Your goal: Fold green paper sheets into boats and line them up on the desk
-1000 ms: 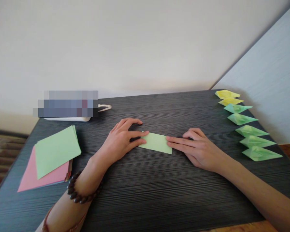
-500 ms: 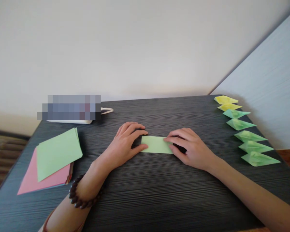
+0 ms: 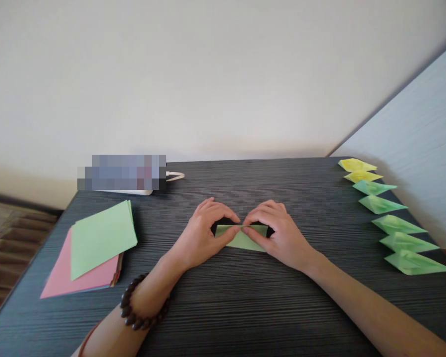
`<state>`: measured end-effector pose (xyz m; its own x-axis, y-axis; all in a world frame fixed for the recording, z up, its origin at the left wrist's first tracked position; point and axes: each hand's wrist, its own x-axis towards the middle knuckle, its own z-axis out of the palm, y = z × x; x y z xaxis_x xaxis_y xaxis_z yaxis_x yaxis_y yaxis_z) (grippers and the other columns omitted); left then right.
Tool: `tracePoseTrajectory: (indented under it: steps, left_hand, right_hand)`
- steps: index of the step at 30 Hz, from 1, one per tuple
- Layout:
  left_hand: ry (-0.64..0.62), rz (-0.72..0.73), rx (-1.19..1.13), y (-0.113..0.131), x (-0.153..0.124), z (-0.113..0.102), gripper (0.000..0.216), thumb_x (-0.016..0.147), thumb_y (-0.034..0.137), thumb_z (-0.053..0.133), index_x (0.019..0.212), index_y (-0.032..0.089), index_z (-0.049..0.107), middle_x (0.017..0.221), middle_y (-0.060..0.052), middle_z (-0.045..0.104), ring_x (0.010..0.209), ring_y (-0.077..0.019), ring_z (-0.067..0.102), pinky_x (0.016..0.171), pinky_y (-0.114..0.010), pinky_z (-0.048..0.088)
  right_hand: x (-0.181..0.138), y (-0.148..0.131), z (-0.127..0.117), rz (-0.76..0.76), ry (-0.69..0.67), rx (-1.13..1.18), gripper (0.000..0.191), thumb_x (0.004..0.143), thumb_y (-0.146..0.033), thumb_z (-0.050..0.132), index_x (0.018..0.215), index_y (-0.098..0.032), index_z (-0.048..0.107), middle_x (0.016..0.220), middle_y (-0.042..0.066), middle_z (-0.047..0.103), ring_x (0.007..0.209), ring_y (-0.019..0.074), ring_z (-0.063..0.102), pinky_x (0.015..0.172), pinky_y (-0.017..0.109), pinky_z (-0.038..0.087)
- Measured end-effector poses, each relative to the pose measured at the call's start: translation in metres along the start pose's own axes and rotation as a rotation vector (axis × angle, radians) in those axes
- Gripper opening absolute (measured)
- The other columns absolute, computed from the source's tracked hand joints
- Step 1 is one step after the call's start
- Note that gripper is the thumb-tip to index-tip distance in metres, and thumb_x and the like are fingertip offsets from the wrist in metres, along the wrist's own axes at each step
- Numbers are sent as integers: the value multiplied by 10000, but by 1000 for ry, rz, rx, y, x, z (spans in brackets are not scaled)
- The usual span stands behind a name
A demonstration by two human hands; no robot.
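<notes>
The green paper (image 3: 246, 242), a narrow, shaded strip, has a straight far edge, its middle pinched by the left hand (image 3: 200, 231) and right hand (image 3: 282, 232).

Dark table (image 3: 245, 307): paper stack (image 3: 104, 240) left, folded shapes (image 3: 382, 204) right.

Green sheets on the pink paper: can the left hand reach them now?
Probably yes: nothing visible stands between the left hand and the green sheets, though it's pinching folded green paper.

The wood-grain table (image 3: 245, 312) and plain wall (image 3: 223, 89) suggest a home.
</notes>
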<state>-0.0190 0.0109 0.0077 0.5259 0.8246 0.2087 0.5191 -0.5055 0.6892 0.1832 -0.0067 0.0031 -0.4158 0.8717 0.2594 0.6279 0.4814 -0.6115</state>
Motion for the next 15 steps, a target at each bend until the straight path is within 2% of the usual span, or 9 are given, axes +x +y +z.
tracePoseTrajectory:
  steps: [6, 15]
  left_hand:
    - [45, -67, -45, 12, 0, 12, 83, 790, 166, 560, 738, 198, 616, 746, 50, 680, 698, -105, 620, 1083, -428, 312]
    - [81, 1, 22, 9, -1, 11, 111, 745, 130, 566, 733, 199, 652, 737, 22, 687, 758, -149, 622, 1014, -425, 411]
  right_hand:
    - [-4, -2, 3, -77, -9, 46, 82, 863, -224, 560, 818, -180, 613, 749, 11, 650, 749, 160, 521, 728, 325, 349]
    - [-3, 6, -6, -157, -44, 54, 121, 865, -196, 540, 787, -193, 632, 733, 5, 663, 750, 158, 519, 734, 329, 349]
